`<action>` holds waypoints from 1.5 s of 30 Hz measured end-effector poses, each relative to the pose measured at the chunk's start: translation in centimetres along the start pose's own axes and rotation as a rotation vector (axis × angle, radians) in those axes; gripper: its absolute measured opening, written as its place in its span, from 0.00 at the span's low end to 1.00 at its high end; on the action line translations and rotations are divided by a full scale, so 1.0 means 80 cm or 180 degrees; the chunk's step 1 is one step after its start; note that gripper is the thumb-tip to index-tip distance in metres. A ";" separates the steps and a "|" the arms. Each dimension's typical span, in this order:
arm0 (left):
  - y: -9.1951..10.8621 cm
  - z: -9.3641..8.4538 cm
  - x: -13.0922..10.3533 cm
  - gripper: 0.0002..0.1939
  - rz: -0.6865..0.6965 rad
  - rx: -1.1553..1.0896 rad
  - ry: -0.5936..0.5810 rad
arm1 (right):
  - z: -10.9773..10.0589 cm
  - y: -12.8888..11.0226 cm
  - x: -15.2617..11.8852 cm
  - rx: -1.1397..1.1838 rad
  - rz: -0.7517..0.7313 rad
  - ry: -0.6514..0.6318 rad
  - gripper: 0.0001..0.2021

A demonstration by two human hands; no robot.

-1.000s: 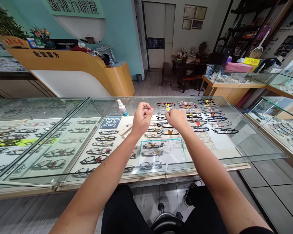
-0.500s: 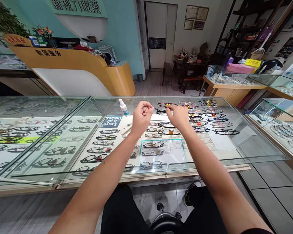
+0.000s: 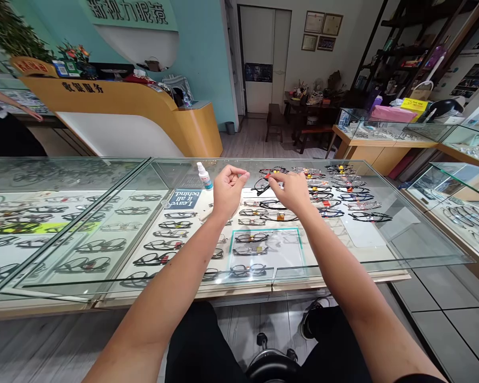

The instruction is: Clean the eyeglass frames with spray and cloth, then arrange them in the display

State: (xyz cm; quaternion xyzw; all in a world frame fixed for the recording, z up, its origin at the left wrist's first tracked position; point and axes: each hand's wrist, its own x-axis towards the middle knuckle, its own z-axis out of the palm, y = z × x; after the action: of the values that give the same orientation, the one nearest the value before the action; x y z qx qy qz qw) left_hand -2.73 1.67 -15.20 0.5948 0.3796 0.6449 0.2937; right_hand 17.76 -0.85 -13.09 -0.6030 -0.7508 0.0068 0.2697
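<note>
My right hand (image 3: 293, 190) is closed over the display case, its thumb and fingers pinching a dark-framed pair of eyeglasses (image 3: 260, 185) with a red tag. The glasses hang tilted to the left of the fingertips, partly covered by them. To the left, my left hand (image 3: 228, 190) is raised with curled fingers, thumb and index tips close together. Whatever it may pinch is too small or hidden to make out. A white spray bottle (image 3: 204, 176) stands on the glass just left of that hand.
Rows of eyeglasses (image 3: 175, 224) lie in the glass display case (image 3: 338, 260) under my forearms. A blue printed card (image 3: 185, 199) lies at its left. Another person's arm (image 3: 14, 102) shows by the wooden counter (image 3: 195, 125). More display cases (image 3: 386, 139) stand at right.
The eyeglasses at my right hand have tilted and show more clearly below the fingertips. My left hand has shifted slightly left and its fingers have loosened. Another person has appeared at far left.
</note>
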 end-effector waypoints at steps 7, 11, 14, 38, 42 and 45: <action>-0.025 -0.012 0.016 0.17 -0.1023 -0.0453 -0.0287 | -0.006 -0.005 -0.009 0.0640 -0.0510 0.0204 0.22; -0.023 -0.012 0.016 0.20 -0.1693 -0.0993 -0.0625 | -0.008 -0.011 -0.014 0.0836 -0.0559 0.0183 0.23; -0.014 -0.011 0.015 0.21 -0.2045 -0.1302 -0.0700 | -0.008 -0.014 -0.015 0.1068 -0.0580 0.0196 0.22; -0.003 0.002 0.003 0.27 -0.1379 -0.0628 -0.1011 | 0.042 -0.003 0.007 0.3468 0.0207 0.0203 0.25; -0.004 0.004 0.002 0.25 -0.1189 -0.0325 -0.1024 | 0.041 0.001 0.011 0.3699 0.0366 -0.0205 0.28; -0.005 0.005 0.002 0.24 -0.1134 -0.0315 -0.1027 | 0.033 0.004 0.011 0.3694 0.0430 -0.0470 0.27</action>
State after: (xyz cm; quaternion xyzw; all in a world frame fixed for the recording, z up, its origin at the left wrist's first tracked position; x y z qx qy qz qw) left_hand -2.36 2.06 -15.49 0.5986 0.3946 0.4974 0.4884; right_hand 16.83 0.86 -15.11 -0.4012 -0.6010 0.4757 0.5016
